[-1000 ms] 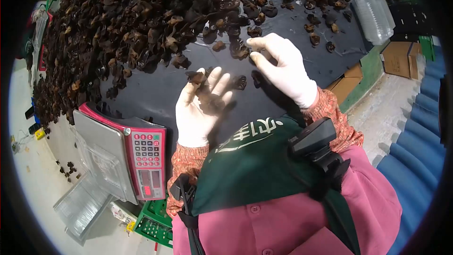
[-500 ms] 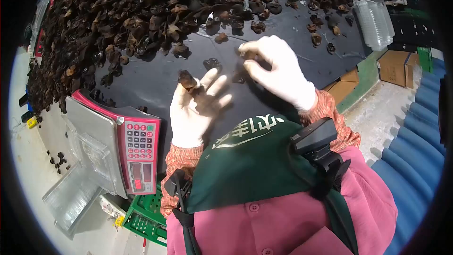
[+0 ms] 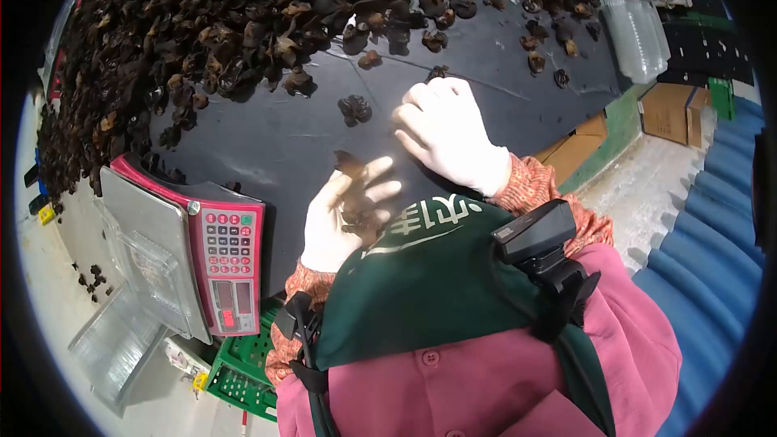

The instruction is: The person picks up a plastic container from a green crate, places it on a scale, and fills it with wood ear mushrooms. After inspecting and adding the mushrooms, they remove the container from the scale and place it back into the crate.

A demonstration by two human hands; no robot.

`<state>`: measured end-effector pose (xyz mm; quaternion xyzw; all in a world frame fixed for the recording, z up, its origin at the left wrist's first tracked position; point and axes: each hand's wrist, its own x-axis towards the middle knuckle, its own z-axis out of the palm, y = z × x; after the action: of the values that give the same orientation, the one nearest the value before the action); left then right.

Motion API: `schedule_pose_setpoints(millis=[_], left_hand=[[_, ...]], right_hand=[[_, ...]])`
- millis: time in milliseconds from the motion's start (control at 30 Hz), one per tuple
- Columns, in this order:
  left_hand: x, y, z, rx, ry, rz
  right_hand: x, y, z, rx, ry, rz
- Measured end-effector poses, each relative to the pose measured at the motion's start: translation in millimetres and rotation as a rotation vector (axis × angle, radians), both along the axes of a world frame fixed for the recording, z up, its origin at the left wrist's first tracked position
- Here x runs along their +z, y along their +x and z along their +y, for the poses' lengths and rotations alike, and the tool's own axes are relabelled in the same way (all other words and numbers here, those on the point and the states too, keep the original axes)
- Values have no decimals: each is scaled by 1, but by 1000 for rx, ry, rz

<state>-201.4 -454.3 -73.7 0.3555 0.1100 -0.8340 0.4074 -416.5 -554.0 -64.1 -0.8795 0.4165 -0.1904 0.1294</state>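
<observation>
My left hand (image 3: 333,214), in a white glove, is turned palm up near the apron. A dark brown wood ear mushroom (image 3: 350,163) is pinched at its fingers, and another dark piece (image 3: 356,218) rests against the palm. My right hand (image 3: 453,133), gloved too, is over the dark table surface (image 3: 283,142) with its fingers curled. Whatever lies in its grasp is hidden. One mushroom piece (image 3: 437,72) shows just beyond its knuckles. A wood ear clump (image 3: 354,110) lies on the table between the hands and the large mushroom pile (image 3: 243,24).
A pink scale (image 3: 231,235) with a clear tray (image 3: 154,267) on its plate stands at left. Below are another clear container (image 3: 117,348) and a green crate (image 3: 243,376). Stacked clear trays (image 3: 637,39) sit at the right edge, near a cardboard box (image 3: 672,113).
My left hand has come lower and closer to the apron with its mushroom. My right hand has shifted slightly down and left, and its fingers have curled in. The view has moved slightly.
</observation>
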Motion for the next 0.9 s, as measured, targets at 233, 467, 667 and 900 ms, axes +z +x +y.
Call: schedule_pose_setpoints(millis=[233, 467, 667, 900], left_hand=[[14, -4, 1, 1, -8, -49], [17, -5, 5, -92, -103, -194], [12, -12, 0, 15, -89, 2], [9, -12, 3, -20, -7, -43]], right_hand=[[-3, 36, -20, 228, 1, -217], [4, 34, -17, 105, 357, -359], [27, 28, 25, 414, 460, -279], [31, -24, 19, -83, 139, -108]])
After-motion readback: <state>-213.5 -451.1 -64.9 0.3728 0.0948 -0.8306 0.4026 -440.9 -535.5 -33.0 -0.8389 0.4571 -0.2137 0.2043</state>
